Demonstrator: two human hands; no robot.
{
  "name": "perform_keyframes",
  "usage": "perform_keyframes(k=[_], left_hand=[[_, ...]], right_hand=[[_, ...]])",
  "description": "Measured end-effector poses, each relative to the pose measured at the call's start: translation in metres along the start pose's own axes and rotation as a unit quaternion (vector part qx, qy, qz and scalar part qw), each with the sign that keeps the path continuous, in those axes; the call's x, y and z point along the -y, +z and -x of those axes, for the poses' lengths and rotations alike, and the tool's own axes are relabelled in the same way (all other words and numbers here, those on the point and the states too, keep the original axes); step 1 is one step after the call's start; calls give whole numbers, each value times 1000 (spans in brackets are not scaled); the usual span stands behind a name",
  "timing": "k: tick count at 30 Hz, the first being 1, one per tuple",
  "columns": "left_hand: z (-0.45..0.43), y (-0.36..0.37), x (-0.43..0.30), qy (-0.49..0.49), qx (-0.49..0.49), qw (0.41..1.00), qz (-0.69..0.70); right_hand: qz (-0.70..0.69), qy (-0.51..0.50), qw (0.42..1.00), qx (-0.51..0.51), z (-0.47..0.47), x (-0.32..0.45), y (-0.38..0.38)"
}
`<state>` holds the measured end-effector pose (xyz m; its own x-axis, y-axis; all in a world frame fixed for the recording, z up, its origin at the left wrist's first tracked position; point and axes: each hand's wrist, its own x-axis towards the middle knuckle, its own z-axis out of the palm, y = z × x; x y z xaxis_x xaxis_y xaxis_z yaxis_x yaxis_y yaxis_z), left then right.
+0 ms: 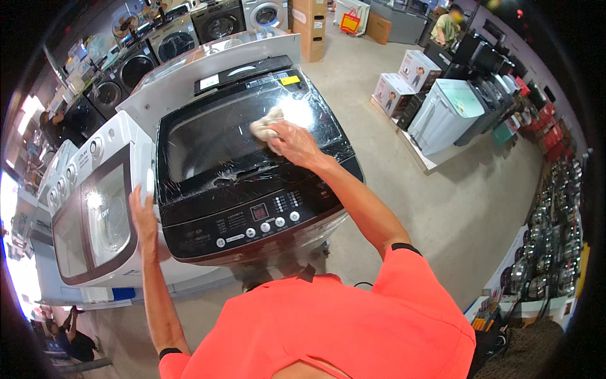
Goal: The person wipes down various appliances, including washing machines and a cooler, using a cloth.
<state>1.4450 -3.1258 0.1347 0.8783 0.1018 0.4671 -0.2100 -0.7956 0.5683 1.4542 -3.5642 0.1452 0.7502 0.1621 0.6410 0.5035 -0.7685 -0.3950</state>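
Observation:
A black top-loading washing machine stands before me, its dark glass lid down and partly covered by torn clear film. My right hand grips a crumpled pale cloth, which rests on the lid right of its middle. Near the cloth, a bright light reflection shows on the lid. My left hand holds nothing; its fingers are apart at the gap between the black machine and a white twin-tub washing machine on the left. Round buttons and a red display line the black machine's front panel. A yellow sticker lies at the lid's back edge.
Front-loading washers line the back left. Tall cardboard boxes stand behind. At right, printed cartons and a grey-white washer share a low platform. Shiny metal cookware fills a far-right shelf. Other people are farther off.

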Motion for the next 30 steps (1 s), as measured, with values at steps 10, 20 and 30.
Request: perform_keyframes(k=[10,20,30], left_hand=[[59,70,-205,-221,255,564,754],[-23,7,-64,50,18,978,-202],[-56,143,-133,178,115,976,-47]], right_hand=[[-545,52,810,210,-28,113,-26],[69,53,995,51,81,13,-72],[162,40,979,118,69,25,-76]])
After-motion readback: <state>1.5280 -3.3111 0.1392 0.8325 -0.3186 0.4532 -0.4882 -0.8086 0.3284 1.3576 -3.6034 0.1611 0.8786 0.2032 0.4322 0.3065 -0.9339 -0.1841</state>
